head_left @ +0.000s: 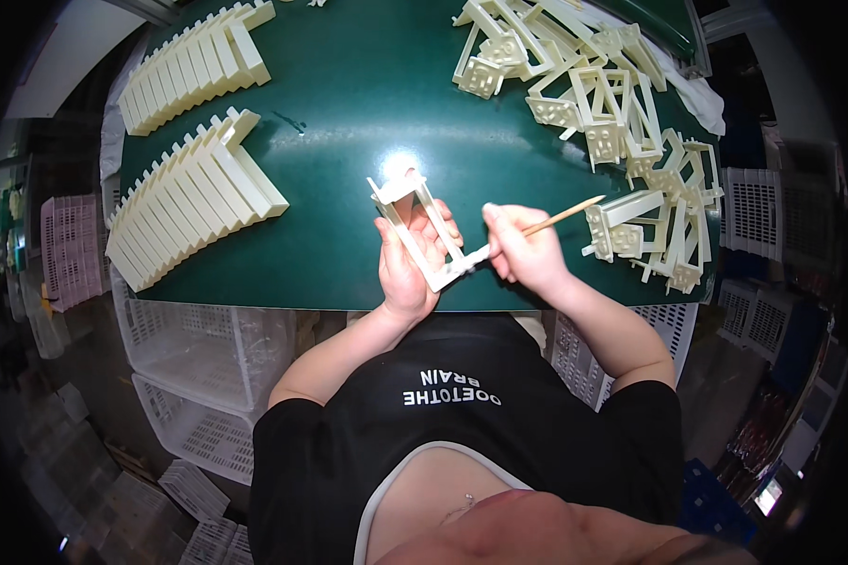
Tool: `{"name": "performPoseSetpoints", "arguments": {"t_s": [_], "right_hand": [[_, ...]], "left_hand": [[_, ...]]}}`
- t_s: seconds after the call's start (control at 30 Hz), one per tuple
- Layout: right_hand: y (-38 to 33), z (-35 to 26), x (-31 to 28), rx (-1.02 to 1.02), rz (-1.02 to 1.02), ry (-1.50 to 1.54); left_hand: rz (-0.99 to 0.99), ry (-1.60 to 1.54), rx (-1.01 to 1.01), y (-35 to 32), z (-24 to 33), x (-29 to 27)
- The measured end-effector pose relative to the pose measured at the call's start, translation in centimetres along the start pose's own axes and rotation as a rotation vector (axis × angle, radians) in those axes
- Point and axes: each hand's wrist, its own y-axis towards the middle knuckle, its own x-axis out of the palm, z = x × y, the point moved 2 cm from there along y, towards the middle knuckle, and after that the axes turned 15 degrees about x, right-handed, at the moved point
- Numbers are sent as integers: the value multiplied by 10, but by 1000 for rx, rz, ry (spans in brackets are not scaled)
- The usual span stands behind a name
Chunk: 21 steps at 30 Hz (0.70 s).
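Observation:
Over the near edge of the green table, my left hand (403, 282) holds a cream plastic frame (408, 242) from below, its fingers around the long sides. The frame is tilted, with one end toward me. My right hand (530, 254) pinches a thin wooden stick (565, 214) whose bare end points up and to the right. Its whitish other end meets the frame's near end, close to my left hand. I cannot make out whether that end is a swab or a brush.
Two neat rows of cream frames, a near row (193, 202) and a far row (193, 71), stand at the left of the green table (339, 113). A loose heap of similar frames (622, 122) lies along the right side. White plastic crates (198, 344) are below the table.

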Motion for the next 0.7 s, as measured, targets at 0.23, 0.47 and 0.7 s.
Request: {"name": "performPoseSetpoints", "arguments": {"t_s": [0.23, 0.47, 0.7], "right_hand": [[-10, 11, 31, -147, 21, 48], [-6, 4, 11, -163, 79, -4], [-4, 9, 13, -243, 36, -20]], "left_hand": [[30, 7, 0, -1, 0, 0], [78, 7, 45, 1, 0, 0], [77, -52, 24, 1, -1, -2]]}}
